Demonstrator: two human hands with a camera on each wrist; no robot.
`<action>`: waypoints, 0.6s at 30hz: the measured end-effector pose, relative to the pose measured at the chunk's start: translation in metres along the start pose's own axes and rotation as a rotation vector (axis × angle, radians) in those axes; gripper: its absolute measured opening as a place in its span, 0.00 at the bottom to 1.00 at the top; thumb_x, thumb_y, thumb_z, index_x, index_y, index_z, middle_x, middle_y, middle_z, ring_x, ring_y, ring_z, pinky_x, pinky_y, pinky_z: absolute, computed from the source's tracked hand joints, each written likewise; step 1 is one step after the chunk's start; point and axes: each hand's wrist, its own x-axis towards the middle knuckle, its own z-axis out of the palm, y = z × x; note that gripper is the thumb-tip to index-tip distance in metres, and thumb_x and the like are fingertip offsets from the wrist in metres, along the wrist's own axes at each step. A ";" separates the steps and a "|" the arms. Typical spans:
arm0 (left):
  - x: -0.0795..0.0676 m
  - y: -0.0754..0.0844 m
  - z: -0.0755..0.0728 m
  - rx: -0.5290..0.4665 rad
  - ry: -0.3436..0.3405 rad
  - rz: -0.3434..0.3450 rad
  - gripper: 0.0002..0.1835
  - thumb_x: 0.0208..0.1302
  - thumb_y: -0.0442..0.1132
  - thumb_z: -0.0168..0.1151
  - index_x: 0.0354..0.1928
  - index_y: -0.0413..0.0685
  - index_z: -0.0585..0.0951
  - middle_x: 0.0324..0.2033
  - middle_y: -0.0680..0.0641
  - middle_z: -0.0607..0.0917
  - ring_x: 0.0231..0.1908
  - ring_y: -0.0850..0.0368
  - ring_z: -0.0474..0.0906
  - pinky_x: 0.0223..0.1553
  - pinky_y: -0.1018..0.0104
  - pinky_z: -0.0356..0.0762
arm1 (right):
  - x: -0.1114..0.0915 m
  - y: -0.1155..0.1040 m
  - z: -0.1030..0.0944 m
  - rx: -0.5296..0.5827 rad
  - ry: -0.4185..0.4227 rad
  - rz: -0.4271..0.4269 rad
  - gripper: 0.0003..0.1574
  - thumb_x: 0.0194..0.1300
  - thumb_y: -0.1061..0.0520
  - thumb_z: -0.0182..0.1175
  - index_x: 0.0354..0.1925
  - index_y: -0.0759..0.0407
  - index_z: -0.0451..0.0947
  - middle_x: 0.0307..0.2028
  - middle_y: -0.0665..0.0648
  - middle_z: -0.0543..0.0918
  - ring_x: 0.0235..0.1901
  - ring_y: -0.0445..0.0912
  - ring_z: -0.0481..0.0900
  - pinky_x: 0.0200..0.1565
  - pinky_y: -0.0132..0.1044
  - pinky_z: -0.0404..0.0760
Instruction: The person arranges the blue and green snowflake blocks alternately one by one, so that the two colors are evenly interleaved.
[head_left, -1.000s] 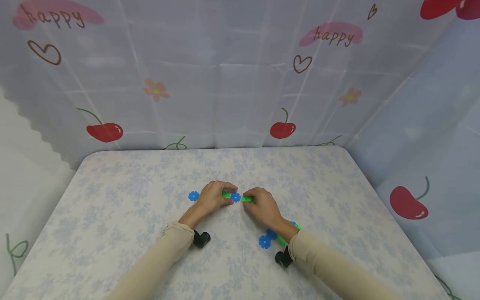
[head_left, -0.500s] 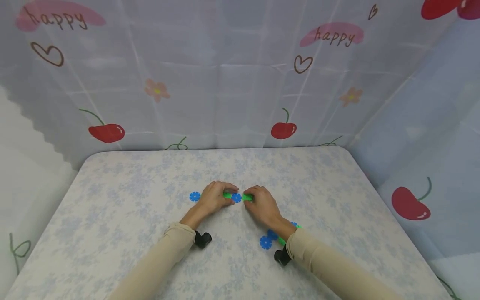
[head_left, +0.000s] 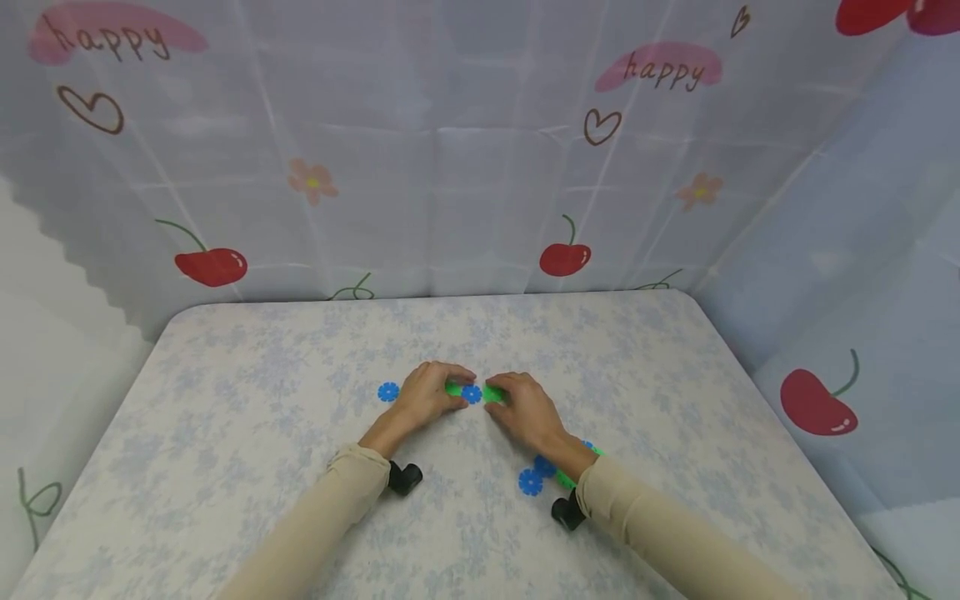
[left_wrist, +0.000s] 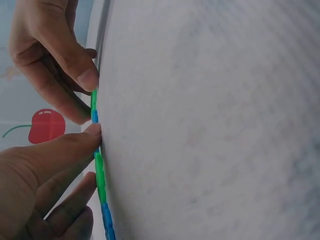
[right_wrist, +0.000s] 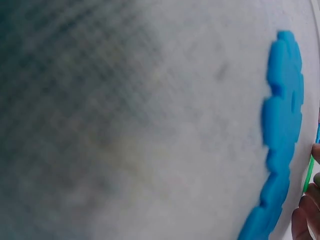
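My left hand (head_left: 429, 393) pinches a blue snowflake disc (head_left: 471, 394) between thumb and fingers. A green snowflake disc (head_left: 453, 389) adjoins it, partly covered by that hand. Another blue disc (head_left: 387, 392) shows left of the hand. My right hand (head_left: 527, 410) holds a second green disc (head_left: 493, 393) by its edges, close to the pinched blue one. In the left wrist view, the right hand's green disc (left_wrist: 93, 99) appears to meet the blue disc (left_wrist: 95, 116) edge to edge; whether they interlock I cannot tell. The left thumb partly hides the joint.
Beneath my right forearm lie more blue discs (head_left: 531, 482) and green discs (head_left: 564, 480), partly hidden by the sleeve. Large blue discs (right_wrist: 282, 100) appear close up in the right wrist view. The table (head_left: 262, 367) has a floral cover, with a printed curtain (head_left: 420, 200) behind.
The green disc in my right hand has turned so more of its face shows. The left hand keeps its hold on the blue disc, nearly still.
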 end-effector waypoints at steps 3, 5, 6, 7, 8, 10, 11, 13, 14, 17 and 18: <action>0.000 0.000 0.001 -0.005 -0.001 -0.005 0.21 0.51 0.33 0.76 0.50 0.48 0.87 0.44 0.52 0.88 0.50 0.52 0.82 0.52 0.54 0.78 | -0.003 0.000 -0.003 -0.011 -0.001 -0.005 0.26 0.64 0.54 0.67 0.59 0.59 0.79 0.58 0.57 0.79 0.60 0.52 0.73 0.59 0.49 0.74; 0.000 0.000 0.003 -0.009 -0.005 -0.005 0.22 0.51 0.33 0.76 0.51 0.48 0.86 0.45 0.52 0.88 0.50 0.53 0.82 0.53 0.54 0.77 | -0.008 0.000 -0.007 -0.022 0.007 -0.024 0.26 0.65 0.54 0.66 0.60 0.59 0.78 0.58 0.57 0.79 0.60 0.52 0.73 0.59 0.50 0.74; -0.001 0.000 0.004 -0.011 -0.007 -0.005 0.22 0.51 0.33 0.76 0.51 0.48 0.86 0.45 0.52 0.88 0.50 0.53 0.82 0.53 0.54 0.77 | -0.013 -0.001 -0.008 -0.020 0.010 -0.036 0.25 0.65 0.55 0.65 0.59 0.59 0.78 0.58 0.57 0.79 0.60 0.52 0.73 0.59 0.50 0.74; -0.001 0.000 0.004 -0.013 -0.010 -0.007 0.22 0.51 0.33 0.76 0.51 0.48 0.86 0.45 0.52 0.88 0.50 0.52 0.82 0.53 0.54 0.77 | -0.017 -0.001 -0.011 -0.015 0.010 -0.050 0.24 0.65 0.56 0.65 0.58 0.59 0.79 0.57 0.56 0.79 0.59 0.52 0.74 0.59 0.50 0.74; -0.002 0.000 0.005 -0.014 -0.012 -0.007 0.22 0.51 0.33 0.76 0.51 0.48 0.86 0.45 0.53 0.88 0.50 0.52 0.82 0.53 0.54 0.77 | -0.023 -0.002 -0.013 -0.008 0.005 -0.067 0.22 0.65 0.56 0.64 0.57 0.58 0.80 0.56 0.56 0.80 0.59 0.52 0.74 0.58 0.50 0.74; -0.003 0.000 0.005 -0.012 -0.008 -0.005 0.22 0.51 0.33 0.76 0.51 0.47 0.86 0.45 0.52 0.88 0.50 0.52 0.82 0.53 0.53 0.77 | -0.035 -0.004 -0.016 0.001 -0.009 -0.106 0.19 0.65 0.57 0.64 0.55 0.57 0.81 0.54 0.55 0.81 0.57 0.51 0.76 0.57 0.49 0.75; -0.004 0.000 0.005 -0.012 -0.004 -0.004 0.22 0.51 0.33 0.76 0.51 0.47 0.86 0.45 0.53 0.88 0.50 0.52 0.82 0.53 0.53 0.77 | -0.040 -0.005 -0.017 0.004 -0.020 -0.125 0.18 0.65 0.58 0.64 0.54 0.56 0.82 0.53 0.54 0.82 0.57 0.51 0.76 0.57 0.49 0.76; -0.004 -0.001 0.004 -0.009 0.006 -0.003 0.22 0.51 0.33 0.77 0.51 0.48 0.86 0.45 0.53 0.88 0.50 0.52 0.82 0.54 0.52 0.76 | -0.051 -0.005 -0.019 -0.008 -0.042 -0.172 0.17 0.65 0.58 0.64 0.53 0.55 0.82 0.53 0.53 0.82 0.56 0.50 0.77 0.56 0.48 0.77; -0.004 -0.001 0.004 -0.007 0.011 -0.004 0.22 0.51 0.33 0.77 0.51 0.48 0.86 0.45 0.53 0.88 0.50 0.52 0.82 0.54 0.52 0.76 | -0.056 -0.004 -0.019 -0.022 -0.052 -0.198 0.17 0.65 0.57 0.64 0.53 0.55 0.82 0.52 0.53 0.82 0.56 0.49 0.77 0.55 0.47 0.77; -0.003 -0.001 0.004 -0.009 0.020 -0.007 0.22 0.51 0.33 0.77 0.51 0.48 0.86 0.45 0.54 0.88 0.50 0.53 0.81 0.55 0.53 0.76 | -0.069 -0.001 -0.022 -0.068 -0.084 -0.267 0.19 0.65 0.55 0.64 0.54 0.55 0.82 0.54 0.52 0.82 0.56 0.48 0.77 0.55 0.47 0.77; -0.003 -0.001 0.004 -0.015 0.017 -0.007 0.22 0.51 0.33 0.76 0.51 0.48 0.86 0.45 0.54 0.88 0.51 0.53 0.81 0.55 0.52 0.75 | -0.074 0.001 -0.023 -0.088 -0.092 -0.283 0.20 0.65 0.54 0.65 0.55 0.55 0.81 0.54 0.52 0.81 0.56 0.48 0.77 0.56 0.47 0.77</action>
